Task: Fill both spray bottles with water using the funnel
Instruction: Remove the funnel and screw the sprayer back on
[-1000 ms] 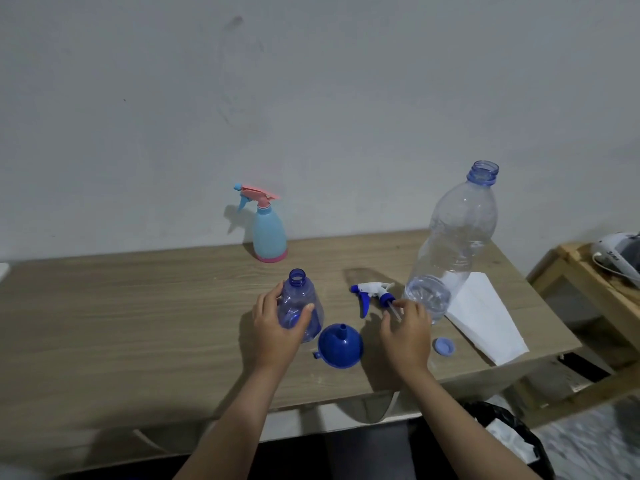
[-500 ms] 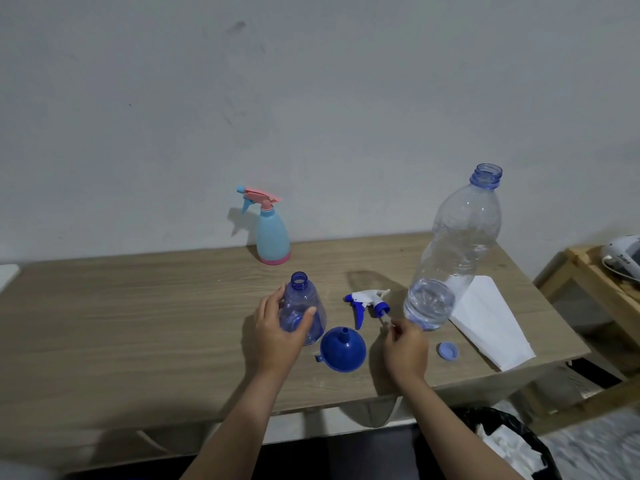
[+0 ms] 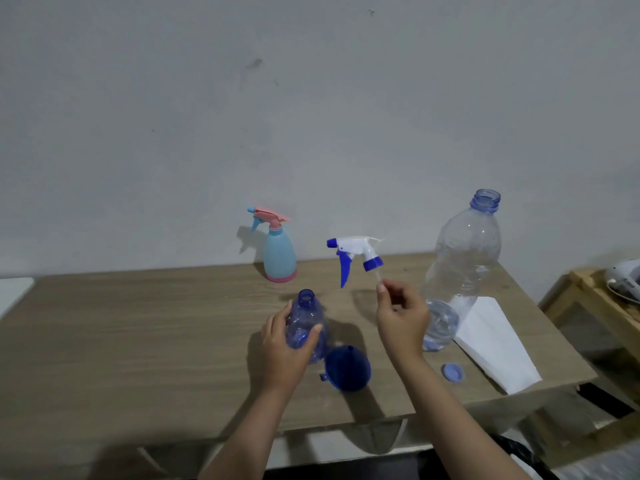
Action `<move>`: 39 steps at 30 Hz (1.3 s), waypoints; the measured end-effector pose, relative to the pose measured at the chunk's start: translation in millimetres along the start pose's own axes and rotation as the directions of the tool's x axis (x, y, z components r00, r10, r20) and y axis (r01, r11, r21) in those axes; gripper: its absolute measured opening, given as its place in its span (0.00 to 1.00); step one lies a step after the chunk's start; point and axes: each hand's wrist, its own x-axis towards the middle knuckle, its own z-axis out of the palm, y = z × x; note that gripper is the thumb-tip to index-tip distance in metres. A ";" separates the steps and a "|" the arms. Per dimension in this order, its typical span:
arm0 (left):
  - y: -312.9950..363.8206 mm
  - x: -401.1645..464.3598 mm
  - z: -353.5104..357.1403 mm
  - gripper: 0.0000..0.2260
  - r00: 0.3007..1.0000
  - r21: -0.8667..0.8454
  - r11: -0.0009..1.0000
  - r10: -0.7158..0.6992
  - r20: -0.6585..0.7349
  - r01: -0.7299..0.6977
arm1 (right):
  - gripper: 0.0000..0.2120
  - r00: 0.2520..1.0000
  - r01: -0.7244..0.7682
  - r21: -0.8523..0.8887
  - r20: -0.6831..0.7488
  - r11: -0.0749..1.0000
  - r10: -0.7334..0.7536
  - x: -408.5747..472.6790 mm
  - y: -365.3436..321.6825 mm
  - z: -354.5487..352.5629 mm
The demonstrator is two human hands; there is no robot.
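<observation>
A small blue transparent spray bottle (image 3: 306, 322) stands open-necked on the wooden table (image 3: 138, 341), gripped by my left hand (image 3: 282, 348). My right hand (image 3: 401, 317) pinches the clear dip tube of a white and blue spray head (image 3: 356, 256), holding it in the air above the table. A blue funnel (image 3: 348, 368) lies upside down just right of the blue bottle. A light blue spray bottle with a pink trigger head (image 3: 278, 252) stands by the wall. A large clear water bottle (image 3: 460, 271), uncapped, holds a little water at the bottom.
A blue bottle cap (image 3: 453, 371) lies near the table's front right. A white folded paper (image 3: 491, 344) lies at the right edge. A wooden shelf (image 3: 595, 299) with a white object stands to the right. A dark bin sits under the table's right corner.
My right hand has lifted the spray head by its tube from the table into the air. My left hand stays on the blue bottle. The camera has moved closer.
</observation>
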 end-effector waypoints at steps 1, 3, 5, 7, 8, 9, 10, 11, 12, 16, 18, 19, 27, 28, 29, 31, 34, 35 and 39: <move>1.8 -0.3 -0.8 0.26 1.000 -0.003 1.000 -0.001 -0.002 0.001 | 0.06 0.999 -0.032 0.056 -0.006 0.998 0.032 3.4 -11.2 4.6; 3.5 -0.4 -2.8 0.25 1.000 -0.015 1.000 -0.007 0.005 0.007 | 0.07 0.993 -0.120 0.188 0.020 0.975 0.118 10.4 -34.3 13.6; 3.9 -0.3 -4.4 0.25 1.000 0.008 1.000 0.013 0.022 -0.013 | 0.08 0.982 -0.186 0.311 0.076 0.932 0.171 17.5 -56.8 23.8; 6.0 0.1 -7.5 0.25 0.999 0.030 1.000 0.006 0.048 -0.007 | 0.09 0.979 -0.200 0.367 0.118 0.908 0.168 23.4 -75.0 35.1; 8.1 0.3 -9.0 0.25 0.998 0.028 1.000 -0.009 0.059 0.008 | 0.09 0.979 -0.196 0.383 0.135 0.903 0.156 25.1 -82.0 40.5; 9.9 0.3 -10.5 0.25 0.997 0.026 0.999 -0.026 0.069 0.025 | 0.08 0.979 -0.191 0.389 0.144 0.901 0.145 26.3 -86.7 45.7; 11.5 0.2 -11.9 0.25 0.996 0.022 0.999 -0.040 0.080 0.038 | 0.08 0.979 -0.187 0.392 0.150 0.901 0.138 26.5 -90.8 50.6; 13.0 -0.1 -13.2 0.25 0.995 0.018 0.999 -0.047 0.090 0.046 | 0.08 0.979 -0.184 0.387 0.153 0.903 0.134 26.7 -93.0 55.0; 14.1 -0.4 -14.1 0.26 0.994 0.018 0.999 -0.045 0.095 0.044 | 0.08 0.979 -0.182 0.380 0.159 0.907 0.130 26.3 -95.0 58.6; 18.3 -0.8 -16.8 0.26 0.993 0.028 0.998 -0.052 0.104 0.049 | 0.09 0.974 -0.183 0.370 0.193 0.911 0.117 23.3 -100.7 69.3; 19.7 -0.7 -16.9 0.25 0.993 0.017 0.998 -0.058 0.107 0.056 | 0.09 0.975 -0.167 0.377 0.203 0.911 0.095 22.2 -102.8 71.5; 20.0 -0.7 -17.2 0.24 0.992 0.012 0.998 -0.063 0.111 0.062 | 0.09 0.976 -0.154 0.370 0.204 0.916 0.082 22.1 -103.6 71.8; 22.0 -1.7 -16.8 0.24 0.987 0.031 0.998 -0.065 0.144 0.061 | 0.09 0.978 -0.078 0.334 0.210 0.940 0.006 22.2 -98.5 72.8; 22.2 -1.6 -16.6 0.24 0.988 0.035 0.998 -0.063 0.140 0.059 | 0.10 0.978 -0.067 0.328 0.208 0.942 -0.002 21.0 -97.0 72.9; 21.9 -1.5 -16.3 0.24 0.989 0.036 0.998 -0.062 0.133 0.058 | 0.10 0.978 -0.056 0.321 0.208 0.946 -0.012 19.6 -95.6 73.7; 20.5 -1.0 -15.2 0.24 0.991 0.030 0.998 -0.062 0.115 0.059 | 0.10 0.975 -0.049 0.300 0.221 0.953 -0.019 16.5 -91.3 75.4; 19.6 -1.1 -14.4 0.24 0.992 0.048 0.997 -0.068 0.109 0.063 | 0.11 0.972 -0.053 0.265 0.236 0.963 -0.011 10.9 -81.1 77.4; 19.2 -1.1 -14.2 0.24 0.992 0.053 0.997 -0.065 0.108 0.059 | 0.11 0.971 -0.045 0.243 0.240 0.969 -0.015 8.9 -77.2 77.6; 18.9 -1.0 -13.9 0.24 0.991 0.059 0.996 -0.074 0.115 0.067 | 0.10 0.958 -0.039 0.172 0.287 0.984 -0.012 0.1 -63.2 75.4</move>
